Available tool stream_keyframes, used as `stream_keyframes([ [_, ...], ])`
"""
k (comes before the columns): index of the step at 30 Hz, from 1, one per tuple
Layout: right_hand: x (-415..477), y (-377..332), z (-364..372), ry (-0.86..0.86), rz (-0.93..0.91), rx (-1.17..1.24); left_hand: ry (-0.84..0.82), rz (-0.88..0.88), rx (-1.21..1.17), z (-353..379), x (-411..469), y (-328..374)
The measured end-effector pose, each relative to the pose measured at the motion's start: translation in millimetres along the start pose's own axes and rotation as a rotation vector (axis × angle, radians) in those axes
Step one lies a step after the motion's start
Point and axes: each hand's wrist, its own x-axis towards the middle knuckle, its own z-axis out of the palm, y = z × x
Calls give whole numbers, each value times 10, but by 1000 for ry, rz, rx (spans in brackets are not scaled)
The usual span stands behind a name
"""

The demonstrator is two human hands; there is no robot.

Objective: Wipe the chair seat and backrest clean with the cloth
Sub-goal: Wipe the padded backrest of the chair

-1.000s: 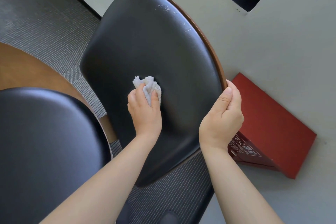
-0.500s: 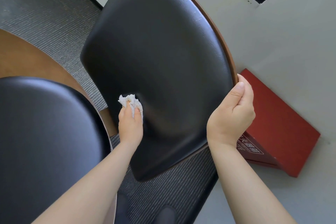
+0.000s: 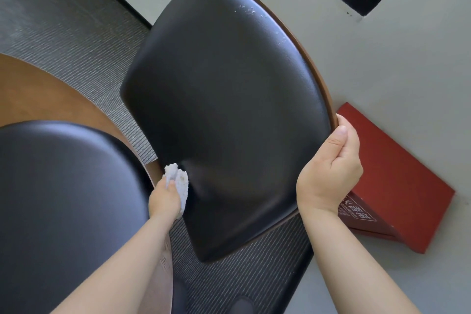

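Carpet (image 3: 63,20) behind: cloth (image 3: 178,178) bunched in left hand (image 3: 164,201), against backrest (image 3: 229,97) (right hand (image 3: 328,173) grips rim (image 3: 320,76)).

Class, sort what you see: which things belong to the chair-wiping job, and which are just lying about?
In the job: chair, cloth, left hand, right hand.
Lying about: red box, wooden table.

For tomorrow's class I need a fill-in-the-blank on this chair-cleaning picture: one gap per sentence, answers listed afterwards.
1. The left hand presses a white ____ against the black chair.
2. The chair's rim is held by the ____.
3. The box on the floor by the wall is ____ in colour.
Missing words: cloth; right hand; red.
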Motion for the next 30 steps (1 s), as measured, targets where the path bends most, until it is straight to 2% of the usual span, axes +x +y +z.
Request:
stream_keyframes([
  [3,-15,-1,-1,-12,-3,-26,34,-31,-42,-139,-35,5],
  [6,-18,-28,8,-9,10,-32,-14,31,-110,-211,-114,106],
  [10,-17,-55,5,-23,19,-54,-110,201,-303,-336,-369,490],
  [15,-20,-81,-6,-43,26,-88,-195,367,-558,-535,-697,1315],
  [20,-21,-104,2,-51,27,-113,-220,587,-642,-611,-1049,2013],
  [23,-14,-112,-2,-48,26,-118,-161,762,-542,-529,-1175,2252],
  [26,-16,-121,-2,-46,14,-127,-92,917,-303,-360,-1147,2406],
  [30,-15,-123,-2,-38,3,-124,12,936,73,-205,-1050,2564],
])
